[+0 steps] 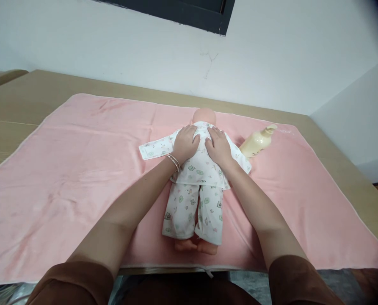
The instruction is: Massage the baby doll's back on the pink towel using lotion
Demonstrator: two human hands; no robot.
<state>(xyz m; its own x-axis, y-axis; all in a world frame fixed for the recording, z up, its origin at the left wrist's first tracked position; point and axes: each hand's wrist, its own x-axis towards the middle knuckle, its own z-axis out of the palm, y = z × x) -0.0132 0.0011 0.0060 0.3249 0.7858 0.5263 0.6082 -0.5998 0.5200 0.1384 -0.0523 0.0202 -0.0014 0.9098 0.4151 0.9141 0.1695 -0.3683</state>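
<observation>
A baby doll in white printed pyjamas lies on a pink towel, its bald head toward the wall and its bare feet toward me. My left hand, with bangles on the wrist, rests flat on the doll's upper body at the left shoulder. My right hand lies flat on the right shoulder. The fingers of both hands are stretched out over the shirt and hold nothing. One empty-looking sleeve spreads out to the left.
A cream pump bottle lies on its side on the towel, just right of the doll. The towel covers a wooden table against a white wall. A dark window frame is above.
</observation>
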